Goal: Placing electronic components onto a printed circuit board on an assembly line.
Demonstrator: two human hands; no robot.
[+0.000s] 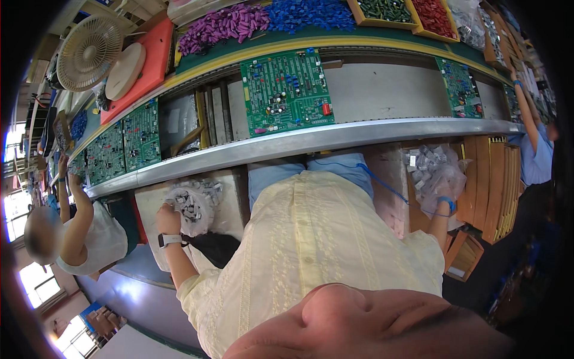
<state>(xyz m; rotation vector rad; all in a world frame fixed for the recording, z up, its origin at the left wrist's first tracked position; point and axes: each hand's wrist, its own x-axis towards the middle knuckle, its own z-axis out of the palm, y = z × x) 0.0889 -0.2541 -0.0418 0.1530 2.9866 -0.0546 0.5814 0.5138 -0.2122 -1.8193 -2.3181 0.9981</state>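
My left hand (168, 219), with a watch on the wrist, is at the edge of a clear plastic bag of grey parts (194, 206). Its fingers are curled at the bag's rim, and whatever they hold is too small or hidden to name. On the other side, my right hand (445, 190) is in another clear bag of grey parts (429, 170), a blue wrist strap (447, 202) around its wrist. Plastic covers those fingers. Ahead of me, a green circuit board (287, 93) fitted with small components lies across the rails of the line.
A metal rail (335, 128) runs between me and the boards. More circuit boards (460, 87) sit left and right. Purple parts (224, 27), blue parts (311, 15) and trays (433, 18) line the far shelf. A blue cord (382, 182) crosses my lap. Co-workers sit either side.
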